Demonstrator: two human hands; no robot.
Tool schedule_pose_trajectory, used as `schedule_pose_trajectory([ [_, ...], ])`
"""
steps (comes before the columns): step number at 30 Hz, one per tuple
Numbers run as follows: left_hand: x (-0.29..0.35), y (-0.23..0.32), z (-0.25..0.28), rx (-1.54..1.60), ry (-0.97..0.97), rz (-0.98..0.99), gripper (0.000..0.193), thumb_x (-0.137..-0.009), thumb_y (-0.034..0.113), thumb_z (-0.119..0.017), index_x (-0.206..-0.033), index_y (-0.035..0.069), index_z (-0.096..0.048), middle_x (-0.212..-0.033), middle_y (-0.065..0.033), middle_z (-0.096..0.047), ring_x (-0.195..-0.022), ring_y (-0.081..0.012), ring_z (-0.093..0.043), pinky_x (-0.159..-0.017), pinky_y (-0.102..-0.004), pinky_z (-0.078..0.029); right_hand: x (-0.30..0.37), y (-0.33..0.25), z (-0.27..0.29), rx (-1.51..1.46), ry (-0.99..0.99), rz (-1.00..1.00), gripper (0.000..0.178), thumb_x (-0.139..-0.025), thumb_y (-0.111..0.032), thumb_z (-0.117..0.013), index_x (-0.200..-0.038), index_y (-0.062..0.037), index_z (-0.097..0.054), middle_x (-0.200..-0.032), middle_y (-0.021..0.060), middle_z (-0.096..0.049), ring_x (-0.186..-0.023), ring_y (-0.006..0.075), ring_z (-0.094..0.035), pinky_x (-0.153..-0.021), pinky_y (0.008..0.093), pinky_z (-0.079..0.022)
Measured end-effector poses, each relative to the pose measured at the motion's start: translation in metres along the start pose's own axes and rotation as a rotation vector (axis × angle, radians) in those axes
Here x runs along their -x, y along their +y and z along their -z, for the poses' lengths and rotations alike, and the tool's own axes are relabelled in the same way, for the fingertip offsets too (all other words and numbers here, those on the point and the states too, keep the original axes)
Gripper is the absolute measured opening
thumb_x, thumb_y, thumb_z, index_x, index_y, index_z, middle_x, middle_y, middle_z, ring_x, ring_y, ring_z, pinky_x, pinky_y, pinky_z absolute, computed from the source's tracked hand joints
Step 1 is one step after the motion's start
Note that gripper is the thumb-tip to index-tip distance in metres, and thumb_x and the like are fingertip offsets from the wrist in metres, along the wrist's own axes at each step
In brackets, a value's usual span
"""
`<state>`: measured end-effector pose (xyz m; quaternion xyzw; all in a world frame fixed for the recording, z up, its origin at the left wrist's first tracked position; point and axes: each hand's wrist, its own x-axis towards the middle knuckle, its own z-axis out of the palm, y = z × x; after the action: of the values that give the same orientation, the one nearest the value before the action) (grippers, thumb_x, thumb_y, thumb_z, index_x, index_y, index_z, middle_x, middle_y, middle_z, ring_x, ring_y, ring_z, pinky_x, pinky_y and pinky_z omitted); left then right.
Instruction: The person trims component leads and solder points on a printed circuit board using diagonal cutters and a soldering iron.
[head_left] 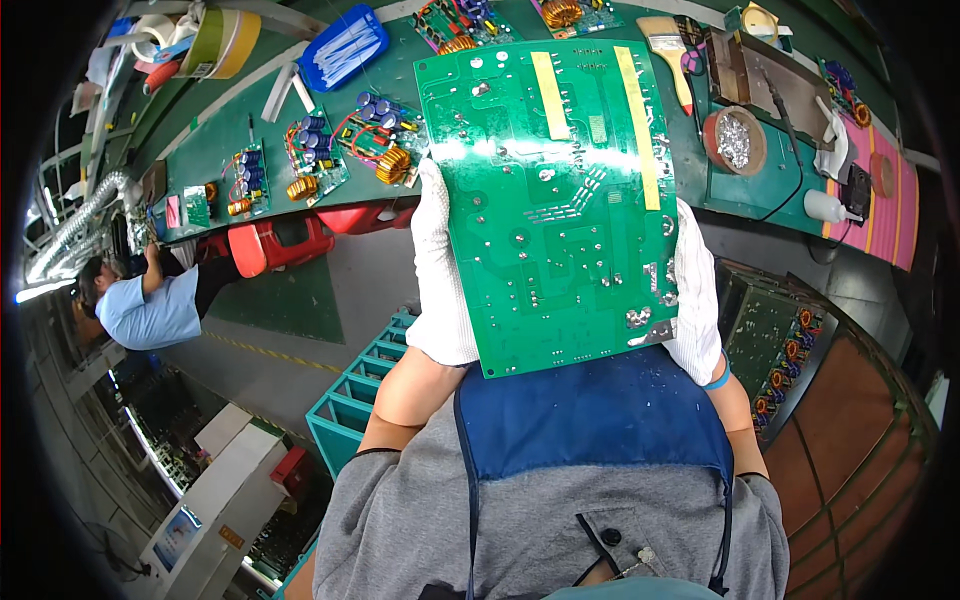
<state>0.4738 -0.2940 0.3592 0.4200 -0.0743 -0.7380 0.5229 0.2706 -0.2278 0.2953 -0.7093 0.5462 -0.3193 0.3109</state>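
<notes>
A large green circuit board [560,240] is raised in front of my chest, its soldered side facing me. Shiny solder points and two strips of yellow tape [639,130] show on it; the parts on its far side are hidden. My left hand [440,290], in a white knit glove, grips the left edge. Gloved the same way, my right hand [697,300] holds the right edge. The fingers of both hands are mostly hidden behind the board.
Several boards with coils [380,145] lie along the green bench [280,125]. A blue tray [343,48] holds white strips. To the right are a brush [668,50], a round tub [711,133] of silvery bits and a white bottle [824,206]. Red chairs [280,245] and another person [150,305] are left.
</notes>
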Motion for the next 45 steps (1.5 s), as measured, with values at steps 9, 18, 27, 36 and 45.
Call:
schedule_pose_trajectory([
  [9,-0.004,-0.001,0.003,0.126,-0.038,0.125,0.056,-0.088,0.054,-0.047,-0.125,0.011,-0.048,-0.117,-0.009,-0.055,-0.101,-0.0213,-0.056,-0.084,-0.0391,-0.048,-0.001,-0.01,0.008,0.097,-0.002,0.021,0.049,-0.092,-0.012,-0.031,-0.139,0.0024,-0.026,-0.142,0.0208,-0.03,-0.129,0.0339,-0.034,-0.105,0.0379,-0.026],
  [18,-0.005,0.002,0.009,0.3,-0.157,0.234,0.06,-0.086,0.056,-0.048,-0.126,0.012,-0.048,-0.119,-0.0089,-0.054,-0.1,-0.0216,-0.057,-0.081,-0.0392,-0.049,-0.003,-0.011,0.009,0.106,-0.035,-0.014,0.049,-0.093,-0.014,-0.03,-0.14,-0.0005,-0.026,-0.142,0.0177,-0.031,-0.132,0.031,-0.031,-0.107,0.0372,-0.023],
  [27,-0.009,-0.002,0.007,-0.024,0.051,0.092,0.054,-0.087,0.053,-0.05,-0.122,0.012,-0.051,-0.114,-0.0062,-0.055,-0.099,-0.0179,-0.056,-0.081,-0.0353,-0.049,0.005,0.014,-0.005,0.038,-0.01,-0.029,0.049,-0.093,-0.018,-0.03,-0.14,-0.0016,-0.027,-0.143,0.0156,-0.032,-0.132,0.0297,-0.031,-0.108,0.0375,-0.022],
  [36,-0.012,-0.01,0.01,0.04,0.037,-0.001,0.048,-0.088,0.051,-0.051,-0.117,0.012,-0.053,-0.11,-0.0043,-0.057,-0.093,-0.0154,-0.058,-0.076,-0.0322,-0.05,0.005,0.008,0.001,0.041,-0.023,-0.04,0.049,-0.093,-0.016,-0.033,-0.139,-0.0013,-0.029,-0.142,0.0152,-0.033,-0.129,0.0283,-0.034,-0.107,0.0363,-0.025],
  [45,-0.013,-0.007,0.016,0.109,-0.003,0.076,0.049,-0.087,0.05,-0.052,-0.117,0.011,-0.053,-0.11,-0.0052,-0.057,-0.095,-0.0163,-0.056,-0.079,-0.0335,-0.05,0.003,0.001,0.009,0.028,-0.05,-0.036,0.048,-0.093,-0.014,-0.037,-0.138,-0.001,-0.031,-0.141,0.0148,-0.035,-0.127,0.0269,-0.038,-0.106,0.0352,-0.028],
])
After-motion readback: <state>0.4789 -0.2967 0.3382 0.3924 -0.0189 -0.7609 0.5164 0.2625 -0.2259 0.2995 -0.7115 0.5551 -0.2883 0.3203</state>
